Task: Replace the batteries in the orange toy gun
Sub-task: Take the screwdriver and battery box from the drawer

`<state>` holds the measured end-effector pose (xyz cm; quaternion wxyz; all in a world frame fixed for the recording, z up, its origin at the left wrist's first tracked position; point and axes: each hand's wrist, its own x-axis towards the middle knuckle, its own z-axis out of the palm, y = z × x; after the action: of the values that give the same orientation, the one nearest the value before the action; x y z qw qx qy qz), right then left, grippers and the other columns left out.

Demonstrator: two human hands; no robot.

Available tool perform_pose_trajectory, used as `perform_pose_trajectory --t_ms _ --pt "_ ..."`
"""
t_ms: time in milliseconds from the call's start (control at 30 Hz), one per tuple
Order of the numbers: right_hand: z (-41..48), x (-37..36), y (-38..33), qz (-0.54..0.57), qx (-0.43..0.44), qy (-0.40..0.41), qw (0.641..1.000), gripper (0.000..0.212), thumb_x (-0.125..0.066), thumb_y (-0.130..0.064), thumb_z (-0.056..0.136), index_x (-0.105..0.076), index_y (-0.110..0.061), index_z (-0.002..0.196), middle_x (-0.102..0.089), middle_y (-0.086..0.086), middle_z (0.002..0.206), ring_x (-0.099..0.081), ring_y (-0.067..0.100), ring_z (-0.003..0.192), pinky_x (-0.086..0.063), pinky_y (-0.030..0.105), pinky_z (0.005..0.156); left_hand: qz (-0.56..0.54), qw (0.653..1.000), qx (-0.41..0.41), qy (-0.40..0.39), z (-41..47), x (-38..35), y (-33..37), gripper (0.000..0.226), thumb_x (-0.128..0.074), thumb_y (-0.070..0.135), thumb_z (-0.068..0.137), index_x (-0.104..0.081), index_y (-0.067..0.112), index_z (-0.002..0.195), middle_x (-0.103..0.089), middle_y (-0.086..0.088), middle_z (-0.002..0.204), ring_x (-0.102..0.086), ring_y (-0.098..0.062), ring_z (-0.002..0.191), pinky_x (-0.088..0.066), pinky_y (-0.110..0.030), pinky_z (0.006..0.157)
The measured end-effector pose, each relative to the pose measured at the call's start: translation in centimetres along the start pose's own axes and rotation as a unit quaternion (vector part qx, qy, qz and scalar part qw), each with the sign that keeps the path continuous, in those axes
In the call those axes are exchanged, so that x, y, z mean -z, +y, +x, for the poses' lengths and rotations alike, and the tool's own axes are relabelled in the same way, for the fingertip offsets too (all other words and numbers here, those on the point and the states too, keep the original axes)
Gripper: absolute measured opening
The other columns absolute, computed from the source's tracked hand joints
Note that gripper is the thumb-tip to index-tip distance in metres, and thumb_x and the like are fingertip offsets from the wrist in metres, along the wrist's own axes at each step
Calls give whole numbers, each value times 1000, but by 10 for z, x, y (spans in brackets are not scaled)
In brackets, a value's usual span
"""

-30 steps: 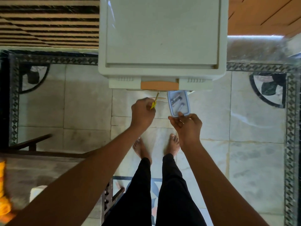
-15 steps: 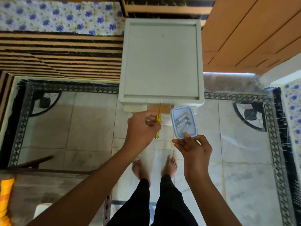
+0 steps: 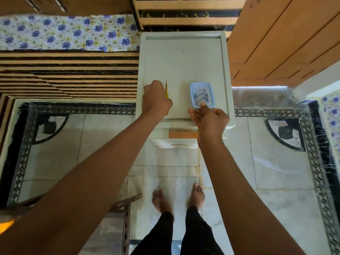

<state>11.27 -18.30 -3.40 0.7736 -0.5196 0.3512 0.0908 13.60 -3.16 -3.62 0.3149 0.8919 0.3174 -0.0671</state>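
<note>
At the centre of the frame the left hand (image 3: 156, 100) is closed in a fist grip round a yellow screwdriver (image 3: 166, 89), tip pointing to the top of the frame, low over the white bench (image 3: 184, 59). The right hand (image 3: 209, 120) pinches the near edge of a small blue-rimmed box (image 3: 202, 94) with thumb and fingers; the box sits on the bench at centre right and holds what look like batteries (image 3: 201, 93). The orange toy gun is nowhere in view, so the step in hand is probably laying out the tools. To do it well, set the box down flat and well inside the raised rim before loosening the pinch, so the batteries do not roll, and lay the screwdriver beside it, apart from the box, where it cannot slide off. Half a second ago both things were held in front of the bench, over the floor; now they are above its top, and the camera looks further forward.
</note>
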Motion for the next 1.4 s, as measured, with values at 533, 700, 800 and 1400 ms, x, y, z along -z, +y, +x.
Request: perform_pose_trajectory --t_ms 533,700,800,1400 --pt "-14 67 57 -503 394 -139 756 14 -67 -2 90 -74 -9 101 -77 5 98 -72 21 90 -55 24 83 -6 990 -126 63 -35 0 -50 39 -68 28 101 -65 5 132 -62 -11 132 -58 -25 124 -43 -24 93" --pt "-13 76 78 -689 419 -124 578 47 -74 -2 78 -68 -12 123 -66 5 132 -60 26 126 -48 48 95 108 972 -210 13 -49 -3 -97 62 -63 41 104 -51 3 151 -36 -14 167 -30 -29 157 -28 -37 124" --pt "-13 67 67 -732 381 -128 550 26 -68 -4 83 -70 -13 107 -62 8 119 -59 34 108 -45 49 87 121 964 -238 -19 -48 -2 -110 70 -59 45 105 -41 4 158 -22 -13 174 -18 -28 162 -16 -36 127" --pt "-59 86 68 -859 138 -341 357 10 -58 -13 93 -48 -14 90 -45 2 80 -54 23 77 -47 35 71 106 962 -251 -19 -52 -8 -118 72 -52 44 108 -29 4 163 -11 -13 176 -5 -27 164 -9 -38 131"
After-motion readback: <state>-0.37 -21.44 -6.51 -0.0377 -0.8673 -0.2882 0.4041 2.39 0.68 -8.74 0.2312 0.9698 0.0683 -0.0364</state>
